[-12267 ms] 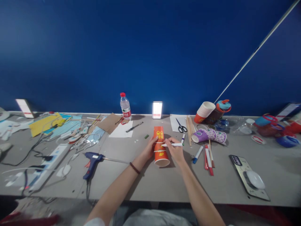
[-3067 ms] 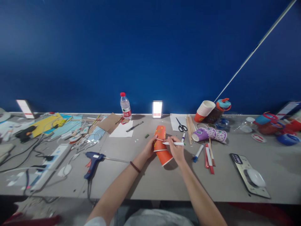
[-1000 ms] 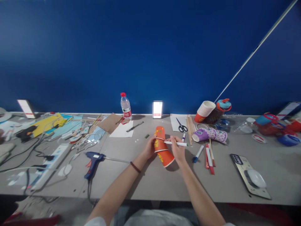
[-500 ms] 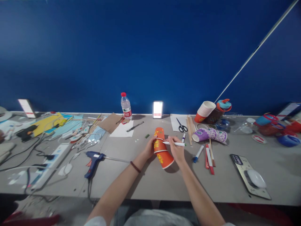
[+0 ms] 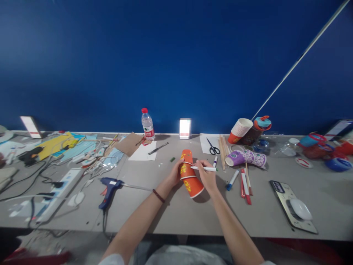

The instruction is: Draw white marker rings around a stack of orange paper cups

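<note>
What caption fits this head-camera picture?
Left hand steadies orange paper cups while right hand holds a pen.

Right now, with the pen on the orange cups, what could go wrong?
1. The left hand steadies the stacked orange cups, which lie tilted on the table; they may roll or slide apart under the pen, smearing the mark.
2. The right hand works close to the markers and purple cups; its elbow or wrist might knock them.
</note>
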